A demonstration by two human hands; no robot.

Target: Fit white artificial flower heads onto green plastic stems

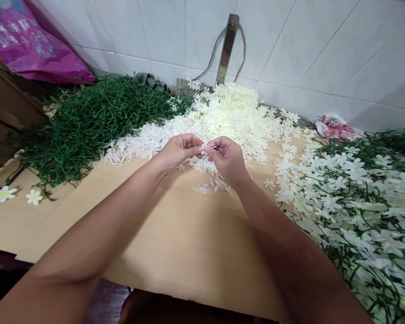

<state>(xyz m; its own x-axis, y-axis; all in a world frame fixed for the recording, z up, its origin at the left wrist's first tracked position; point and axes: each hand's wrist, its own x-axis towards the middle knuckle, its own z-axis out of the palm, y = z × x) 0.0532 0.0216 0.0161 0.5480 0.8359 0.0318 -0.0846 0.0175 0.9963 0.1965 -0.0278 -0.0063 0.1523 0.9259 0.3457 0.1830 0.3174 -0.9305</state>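
My left hand (184,149) and my right hand (227,155) meet fingertip to fingertip above the cardboard work surface (168,243). Both are closed in a pinch on a small white flower piece (205,148), with thin white strands showing at my right fingertips. Just behind my hands lies a heap of white stamen pieces (145,140). Beyond it rises a pile of pale yellow-white blossoms (232,105). A few loose white stamens (212,185) lie on the cardboard below my hands.
Green stems (104,117) are heaped at the left, near a brown box (10,103) and a magenta bag (37,45). White flowers on green stems (364,202) fill the right side. A metal strip (227,49) leans on the tiled wall, and a pink-white cloth (337,128) lies below it to the right.
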